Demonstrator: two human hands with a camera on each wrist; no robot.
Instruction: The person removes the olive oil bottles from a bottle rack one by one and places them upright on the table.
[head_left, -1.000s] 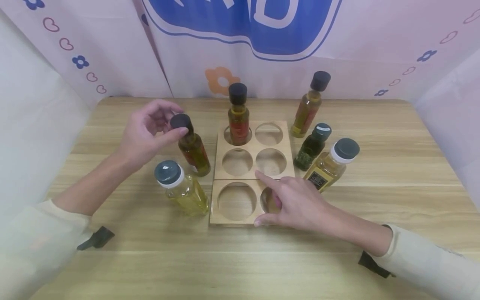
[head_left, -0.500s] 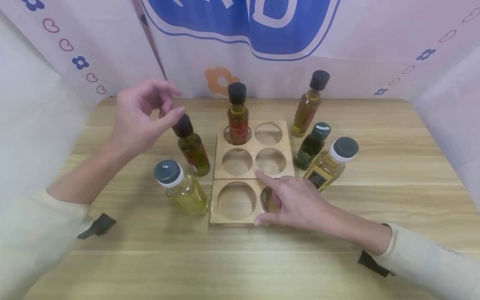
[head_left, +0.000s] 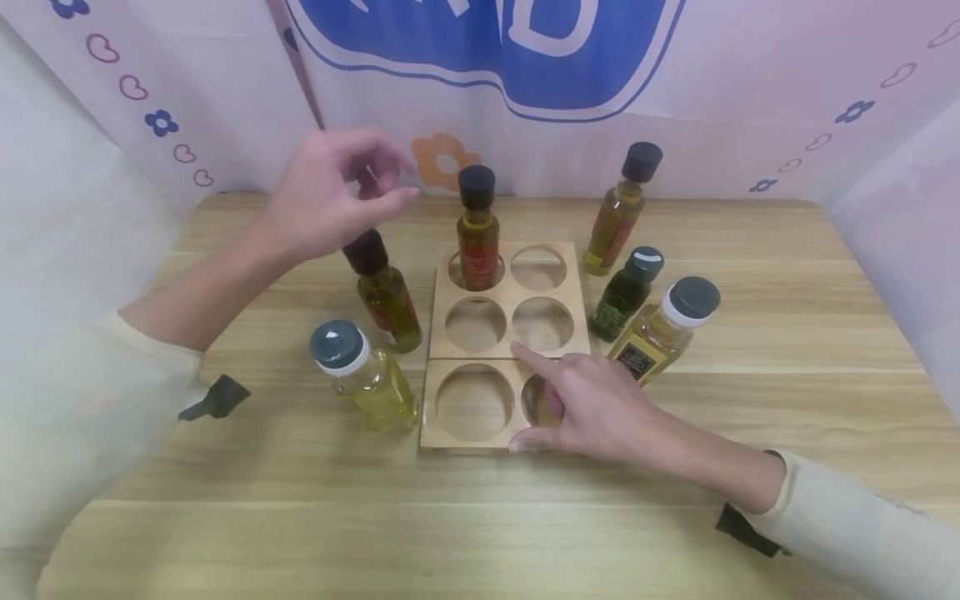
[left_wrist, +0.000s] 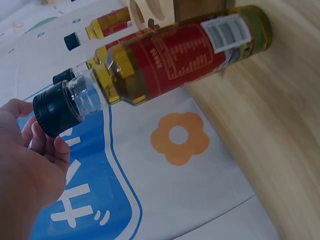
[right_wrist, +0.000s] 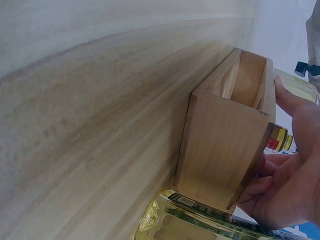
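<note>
My left hand (head_left: 341, 192) holds nothing; its fingers are loosely bent above and behind the black cap of a dark oil bottle (head_left: 388, 304). In the left wrist view this bottle (left_wrist: 170, 65) shows a red label and barcode, its cap overlapping the fingers. My right hand (head_left: 592, 404) rests on the wooden bottle rack (head_left: 432, 400), index finger straight across its top and thumb by the front edge. The right wrist view has the thumb touching the rack (right_wrist: 220, 145). Another red-labelled oil bottle (head_left: 478, 250) stands in the rack's back left hole. The right hand partly hides the front right hole.
A clear bottle of pale oil (head_left: 375, 387) stands left of the rack. On its right are a tall red-labelled bottle (head_left: 613, 225), a small dark green bottle (head_left: 621, 304) and a green-capped yellow-labelled bottle (head_left: 652, 337). A printed cloth (head_left: 375, 117) hangs behind the table.
My left hand has come away from the cap of the left oil bottle, rising and then moving right toward the racked bottle. The right hand stays on the rack.
</note>
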